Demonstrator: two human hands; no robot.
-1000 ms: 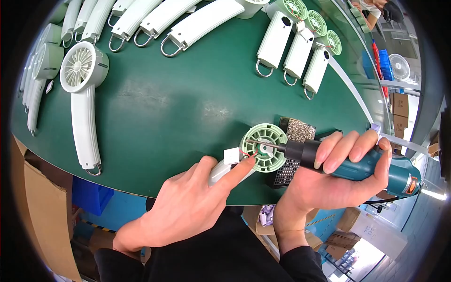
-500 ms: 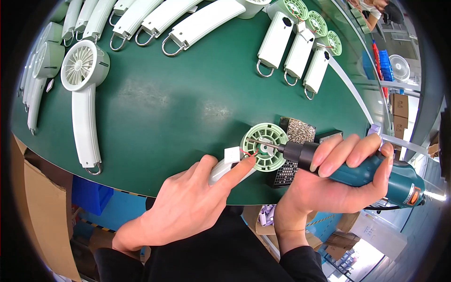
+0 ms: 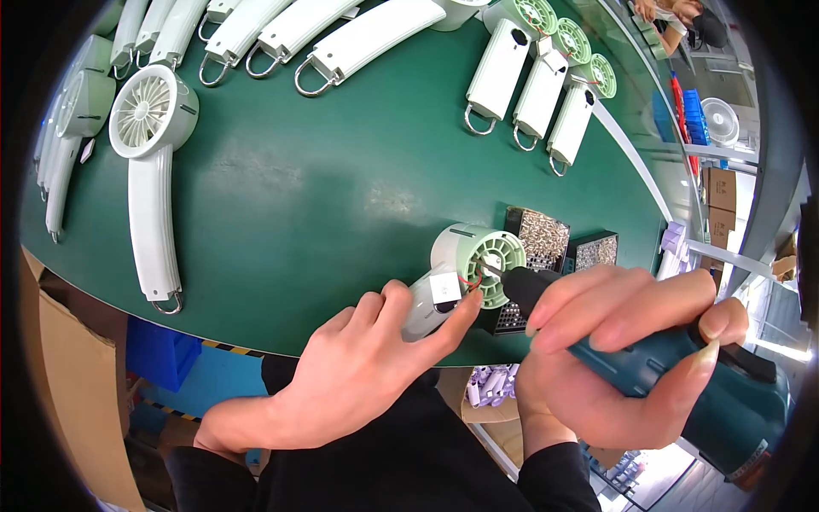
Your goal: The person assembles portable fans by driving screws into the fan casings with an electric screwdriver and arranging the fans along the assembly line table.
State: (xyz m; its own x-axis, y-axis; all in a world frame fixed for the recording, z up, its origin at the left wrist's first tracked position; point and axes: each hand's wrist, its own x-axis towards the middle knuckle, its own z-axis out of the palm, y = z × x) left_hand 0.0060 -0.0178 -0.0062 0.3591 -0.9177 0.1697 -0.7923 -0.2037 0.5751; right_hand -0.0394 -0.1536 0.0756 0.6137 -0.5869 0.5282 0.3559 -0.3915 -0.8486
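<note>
My left hand [image 3: 350, 371] is closed round the white handle of a handheld fan [image 3: 456, 247] near the table's front edge. The fan's pale green head is tilted to the right, its slotted open side facing the tool; red wires and a white square tag sit where head meets handle. My right hand [image 3: 610, 346] grips a dark teal electric screwdriver [image 3: 738, 418]. Its bit points left into the middle of the fan head; the very tip is hard to make out. Just behind the head stands a black tray of small screws [image 3: 543, 239].
A second screw box [image 3: 595, 250] sits to the right. Three opened fans with handles [image 3: 499, 72] lie at the back right. A finished-looking white fan [image 3: 153, 222] rests at the left, with several more along the far and left edges. A blue bin [image 3: 162, 350] is below the table.
The fan head has tipped from facing up to facing right. My right hand and the screwdriver have swung lower and nearer, the bit now more level. My left hand keeps its hold.
</note>
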